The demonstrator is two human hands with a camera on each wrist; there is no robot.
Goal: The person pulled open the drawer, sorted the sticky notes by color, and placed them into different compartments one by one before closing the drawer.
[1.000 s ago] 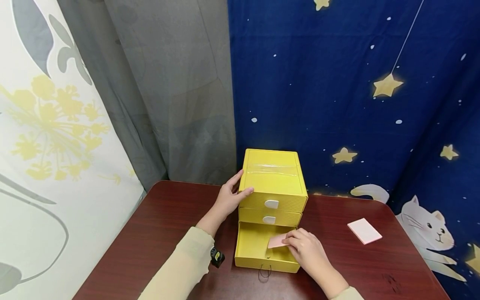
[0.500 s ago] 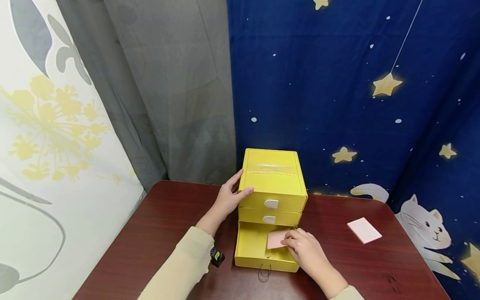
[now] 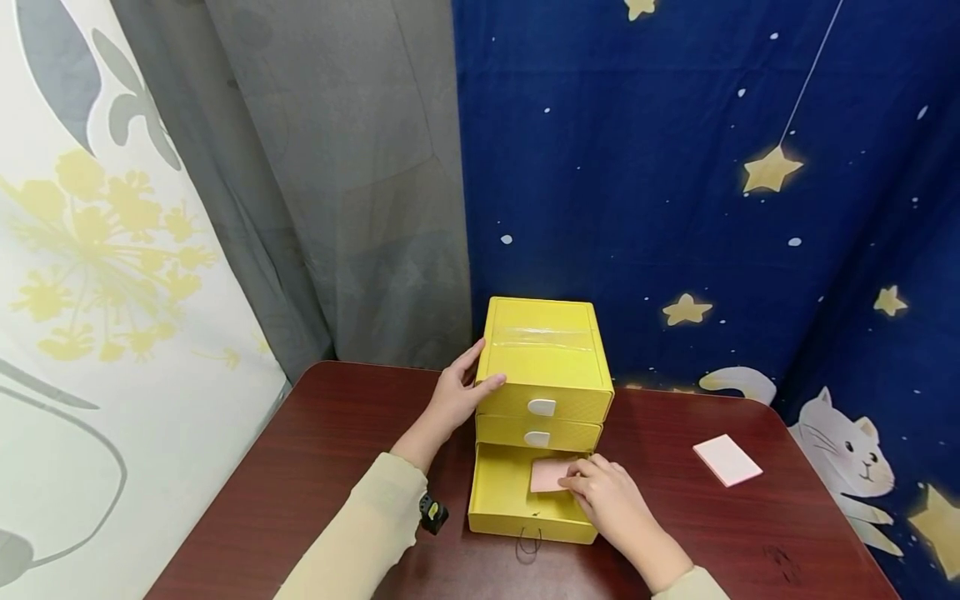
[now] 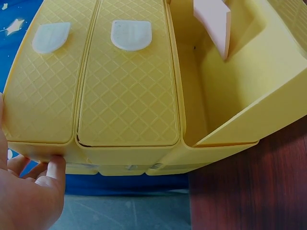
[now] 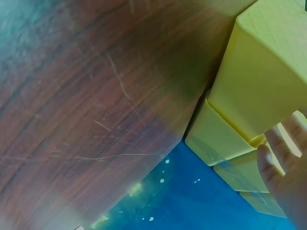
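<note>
A small yellow chest of drawers (image 3: 547,350) stands on the table, its bottom drawer (image 3: 498,492) pulled out. The left hand (image 3: 453,396) rests against the chest's left side, fingers along the wall and thumb at the front top edge. In the head view the right hand (image 3: 603,492) reaches over the drawer's right wall and pinches a pink sticky-note pad (image 3: 547,475) by its right edge. The pad (image 4: 216,24) appears inside the drawer in the left wrist view. The right wrist view shows the right hand (image 5: 292,163) beside the drawer; the pad is hidden there.
Another pink-white pad (image 3: 727,460) lies on the dark red table (image 3: 675,433) to the right. The two upper drawers are closed, with white tabs (image 3: 542,407). A thin dark loop (image 3: 528,546) hangs at the bottom drawer's front. Curtains (image 3: 600,167) stand behind the table.
The right hand has shifted the pad slightly left and back within the bottom drawer, turning it a little. The left hand stays on the chest's side.
</note>
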